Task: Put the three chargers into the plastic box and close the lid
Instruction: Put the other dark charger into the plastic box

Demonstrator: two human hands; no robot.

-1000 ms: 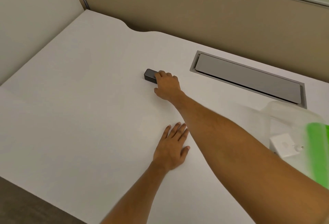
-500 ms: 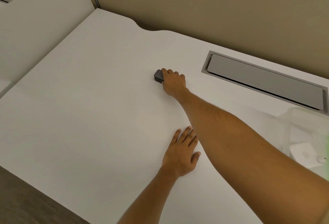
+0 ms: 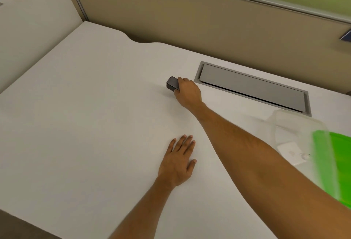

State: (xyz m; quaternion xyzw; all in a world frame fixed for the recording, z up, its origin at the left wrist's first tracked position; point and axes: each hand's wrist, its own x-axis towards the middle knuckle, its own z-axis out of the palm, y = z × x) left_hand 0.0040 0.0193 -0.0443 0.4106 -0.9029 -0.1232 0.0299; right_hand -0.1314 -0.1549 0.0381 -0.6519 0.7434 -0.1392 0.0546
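The right hand (image 3: 188, 92) reaches far across the desk (image 3: 91, 124), its fingers curled down over a small dark charger (image 3: 172, 83) and gripping it by its near end. The charger is a matte black block with rounded corners and a faint sheen on top; whether it rests on the surface or is just lifted cannot be told. It sits towards the back edge of the desk, just left of a recessed cable tray (image 3: 252, 86), a long grey metal rectangle with a hinged flap and a dark slot along its near side.

The left hand (image 3: 179, 162) lies flat, palm down, on the desk nearer its front edge, fingers spread a little and holding nothing.

The desk top is smooth, matte and off-white, with a wavy cut-out in its back edge.

At the right edge stands the plastic box (image 3: 281, 122), translucent with soft rounded corners, and a bright green lid (image 3: 334, 162), blurred, lies across its right part. Inside, seen through the wall, lies a white charger (image 3: 289, 151), a glossy square-edged block.

Behind the desk rises a beige partition (image 3: 171, 16) of flat panel.
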